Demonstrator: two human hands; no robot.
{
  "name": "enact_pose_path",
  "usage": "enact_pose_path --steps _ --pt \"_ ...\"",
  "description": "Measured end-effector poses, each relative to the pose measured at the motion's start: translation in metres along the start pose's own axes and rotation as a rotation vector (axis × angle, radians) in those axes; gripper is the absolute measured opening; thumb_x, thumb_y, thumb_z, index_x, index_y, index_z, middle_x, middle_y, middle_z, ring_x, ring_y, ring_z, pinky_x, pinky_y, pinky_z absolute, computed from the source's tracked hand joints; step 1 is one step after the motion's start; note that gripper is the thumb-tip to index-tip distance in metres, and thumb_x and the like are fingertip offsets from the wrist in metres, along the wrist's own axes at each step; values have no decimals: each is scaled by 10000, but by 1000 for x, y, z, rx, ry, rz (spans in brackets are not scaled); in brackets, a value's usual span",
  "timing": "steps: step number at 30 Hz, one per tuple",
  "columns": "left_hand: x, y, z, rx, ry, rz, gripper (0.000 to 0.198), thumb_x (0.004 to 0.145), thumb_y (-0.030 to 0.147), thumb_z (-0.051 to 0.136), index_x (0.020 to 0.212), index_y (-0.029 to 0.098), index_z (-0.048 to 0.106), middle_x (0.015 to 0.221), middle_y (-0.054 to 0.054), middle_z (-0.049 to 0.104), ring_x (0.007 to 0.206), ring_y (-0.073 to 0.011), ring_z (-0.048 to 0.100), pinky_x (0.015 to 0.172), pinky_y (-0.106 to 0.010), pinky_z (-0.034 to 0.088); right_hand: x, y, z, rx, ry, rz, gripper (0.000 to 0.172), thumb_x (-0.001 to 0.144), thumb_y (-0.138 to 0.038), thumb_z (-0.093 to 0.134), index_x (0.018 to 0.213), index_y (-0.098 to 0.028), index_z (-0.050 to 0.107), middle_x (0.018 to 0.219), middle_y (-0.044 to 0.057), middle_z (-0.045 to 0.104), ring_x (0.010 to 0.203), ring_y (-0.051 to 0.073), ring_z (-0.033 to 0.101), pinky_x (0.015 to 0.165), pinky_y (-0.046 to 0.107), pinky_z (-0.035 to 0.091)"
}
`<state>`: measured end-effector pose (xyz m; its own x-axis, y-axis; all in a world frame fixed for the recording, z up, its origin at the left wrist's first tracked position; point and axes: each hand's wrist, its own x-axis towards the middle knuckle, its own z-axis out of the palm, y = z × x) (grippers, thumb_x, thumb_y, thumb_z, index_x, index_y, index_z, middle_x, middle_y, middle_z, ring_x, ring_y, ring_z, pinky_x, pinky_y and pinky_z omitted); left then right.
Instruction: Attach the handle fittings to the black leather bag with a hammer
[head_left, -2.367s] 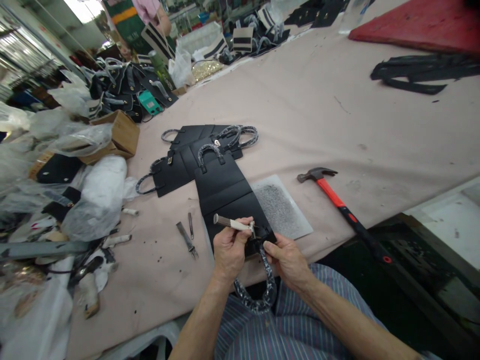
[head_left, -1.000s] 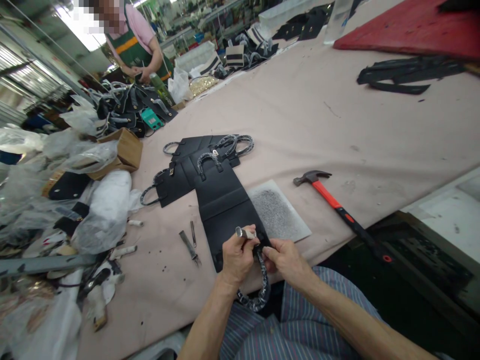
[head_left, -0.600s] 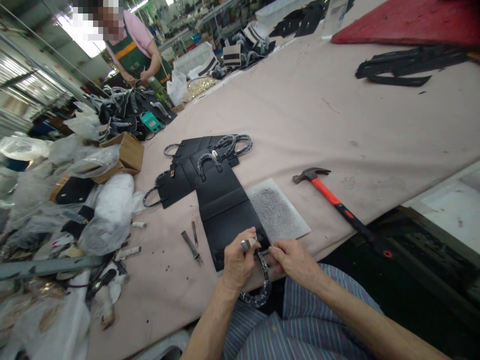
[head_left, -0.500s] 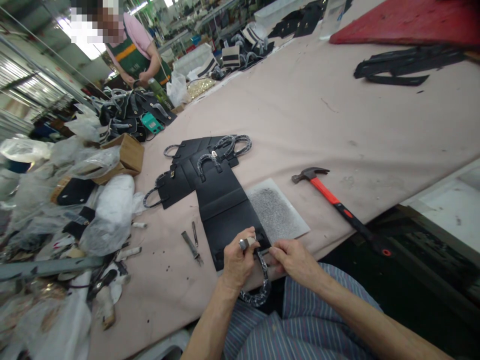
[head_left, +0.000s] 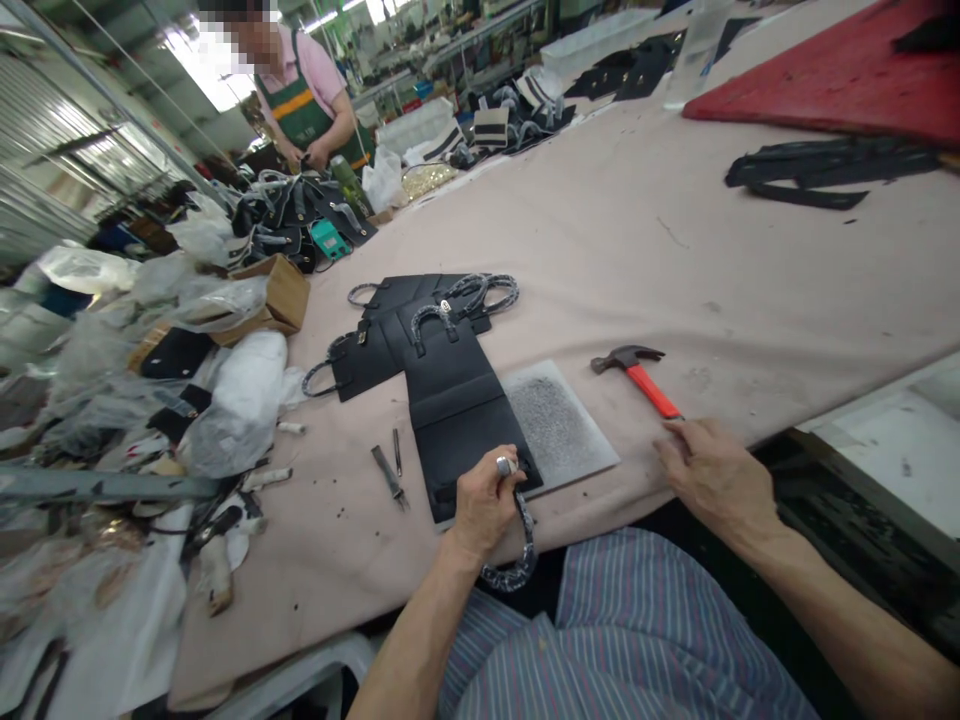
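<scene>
A flat black leather bag panel (head_left: 457,405) lies on the pink table (head_left: 600,240), its near end at the table edge. My left hand (head_left: 480,505) is closed around a small metal punch tool (head_left: 504,466), held upright on the panel's near end. A plastic-wrapped black handle (head_left: 517,560) hangs off the edge below that hand. My right hand (head_left: 712,475) lies on the shaft of the red-handled hammer (head_left: 637,372), fingers curling over it.
A grey pad (head_left: 559,425) lies under the panel. More black panels with handles (head_left: 420,310) lie beyond. Small metal tools (head_left: 390,472) rest left of the panel. Plastic bags and boxes (head_left: 187,380) pile up at left. A person in an apron (head_left: 304,95) works far off.
My right hand left the panel's near end and moved right to the hammer's shaft. My left hand turned the metal tool upright on the panel. The camera view shifted slightly.
</scene>
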<state>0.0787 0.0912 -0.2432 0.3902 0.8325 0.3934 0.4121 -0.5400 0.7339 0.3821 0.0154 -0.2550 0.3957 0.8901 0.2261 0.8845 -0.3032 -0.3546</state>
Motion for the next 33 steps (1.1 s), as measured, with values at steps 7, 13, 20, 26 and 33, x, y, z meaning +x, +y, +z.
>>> enact_pose_path --steps 7,13,20,26,33 --pt "-2 0 -1 13 0 62 173 930 81 567 930 197 696 1162 -93 764 1115 -211 738 979 -363 614 12 27 9 -201 -23 -59 365 930 -319 524 1185 -78 623 988 184 610 895 322 574 784 412 462" --pt "-2 -1 0 11 -12 31 174 914 85 570 924 201 700 1148 -84 768 1110 -213 739 976 -365 615 14 30 14 -209 -40 -53 379 934 -318 513 1203 -73 621 975 181 612 871 316 575 763 403 451" --pt "-1 -3 1 5 -9 4 177 913 111 591 1012 206 704 1137 -76 771 1093 -214 745 970 -361 616 24 32 12 -54 -118 70 333 885 -281 523 1137 -101 646 1006 199 616 878 328 582 747 411 421" --pt "0 -2 3 -21 -1 -37 196 898 94 606 1030 206 697 1126 -70 769 1080 -217 742 966 -361 605 54 25 2 360 -374 362 127 701 -235 627 815 -180 641 712 104 590 684 269 579 644 392 420" --pt "1 4 2 -62 -8 -93 238 869 53 620 1028 215 692 1058 -47 764 999 -206 737 927 -330 591 45 -33 -20 799 -563 361 280 907 -471 440 747 -249 497 574 5 465 423 148 401 396 293 377"
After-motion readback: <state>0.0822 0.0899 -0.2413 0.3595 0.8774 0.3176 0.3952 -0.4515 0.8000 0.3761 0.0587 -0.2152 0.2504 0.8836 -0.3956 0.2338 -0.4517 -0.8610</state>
